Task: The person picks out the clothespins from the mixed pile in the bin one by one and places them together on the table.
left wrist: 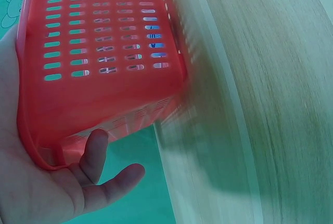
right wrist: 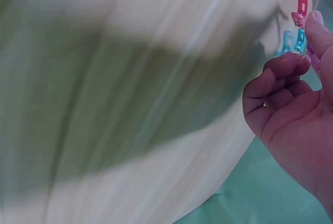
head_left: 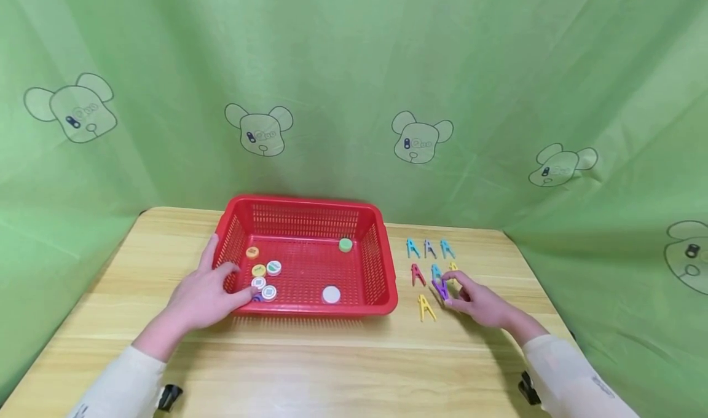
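Note:
My left hand (head_left: 201, 295) lies over the left rim of a red plastic basket (head_left: 310, 308), its fingers spread and some reaching inside. In the left wrist view, two fingers (left wrist: 122, 182) stick out loosely past the basket's corner. The left thumb is right beside several small round caps inside. My right hand (head_left: 481, 301) pinches a purple clothespin (head_left: 440, 289) between thumb and fingertips, close over the table. Right behind it lies a light blue clothespin (head_left: 436, 271); a yellow clothespin (head_left: 453, 267) is partly hidden by the fingers.
Several more clothespins lie in rows right of the basket, including a red clothespin (head_left: 417, 275) and a nearer yellow clothespin (head_left: 425, 307). A green cap (head_left: 345, 244) and a white cap (head_left: 331, 294) sit in the basket's right half. Green cloth (head_left: 343, 49) hangs behind the wooden table (head_left: 332, 369).

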`<state>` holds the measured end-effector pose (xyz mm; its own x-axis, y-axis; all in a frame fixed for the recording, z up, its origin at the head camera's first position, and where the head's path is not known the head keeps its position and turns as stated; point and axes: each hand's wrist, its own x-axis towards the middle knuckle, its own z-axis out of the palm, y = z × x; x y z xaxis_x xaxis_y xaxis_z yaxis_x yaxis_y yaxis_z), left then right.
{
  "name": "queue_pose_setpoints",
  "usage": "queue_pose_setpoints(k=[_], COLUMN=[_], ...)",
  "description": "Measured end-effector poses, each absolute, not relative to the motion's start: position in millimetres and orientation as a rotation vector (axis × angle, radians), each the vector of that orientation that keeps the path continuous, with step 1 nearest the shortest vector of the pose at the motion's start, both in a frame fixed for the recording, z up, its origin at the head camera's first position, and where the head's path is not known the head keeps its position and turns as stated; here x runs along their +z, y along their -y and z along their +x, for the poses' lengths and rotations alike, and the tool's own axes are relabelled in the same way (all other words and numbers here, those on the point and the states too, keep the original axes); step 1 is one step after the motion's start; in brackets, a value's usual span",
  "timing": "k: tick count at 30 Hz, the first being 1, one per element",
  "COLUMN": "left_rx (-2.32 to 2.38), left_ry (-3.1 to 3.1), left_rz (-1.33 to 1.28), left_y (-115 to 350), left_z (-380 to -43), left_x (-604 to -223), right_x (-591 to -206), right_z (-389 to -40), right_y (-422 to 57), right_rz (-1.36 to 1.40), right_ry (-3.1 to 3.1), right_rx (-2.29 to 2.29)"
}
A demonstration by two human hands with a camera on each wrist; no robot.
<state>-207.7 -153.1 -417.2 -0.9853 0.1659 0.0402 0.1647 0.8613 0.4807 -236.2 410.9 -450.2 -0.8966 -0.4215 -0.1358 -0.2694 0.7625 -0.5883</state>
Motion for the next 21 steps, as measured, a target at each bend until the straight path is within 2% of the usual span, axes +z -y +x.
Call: queue_pose_setpoints(k=[21], left_rx=[0.767], left_ry=[-3.014], left_rz=[0.267], left_y=[152.9], left_z=[-207.7], left_x=[-415.1], right_x=[-464.6], right_z=[-223.0], right_y=[-424.2], right_rz=[-0.487], right_ry=[-2.717], right_rx=[-0.759])
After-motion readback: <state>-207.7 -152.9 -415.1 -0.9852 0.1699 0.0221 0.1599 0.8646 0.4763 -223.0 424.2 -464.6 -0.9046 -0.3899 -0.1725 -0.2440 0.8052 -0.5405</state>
